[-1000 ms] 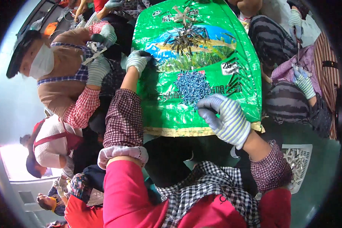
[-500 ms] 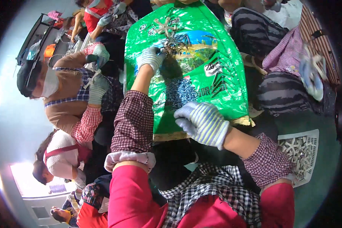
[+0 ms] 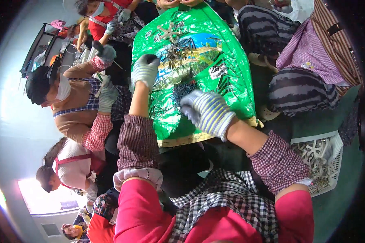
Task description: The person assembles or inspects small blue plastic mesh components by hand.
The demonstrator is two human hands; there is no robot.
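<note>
A green printed sack (image 3: 231, 93) lies in front of me as a work surface. My left hand (image 3: 145, 72), in a striped glove with dark fingertips, is near the sack's left side with its fingers curled; whatever it may hold is hidden. Right beside it is a loose heap of thin dark and silvery pieces (image 3: 178, 50). My right hand (image 3: 209, 111), gloved the same way, hovers over the near side of a pile of small dark blue pieces (image 3: 183, 91), fingers bent inward. Farther off on the sack rests a pale star-shaped piece (image 3: 169, 31).
On the floor at my right stands a white slotted basket (image 3: 336, 162) holding pale branched pieces. A co-worker in a brown top (image 3: 73, 109) sits at the left, others behind. Another person's striped trouser leg (image 3: 302, 95) is close on the right. Two bare hands (image 3: 178, 3) touch the sack's far edge.
My left hand has drawn left, away from the thin pieces. My right hand has moved farther out over the blue pile. The gloved hand of the person at right has gone from view.
</note>
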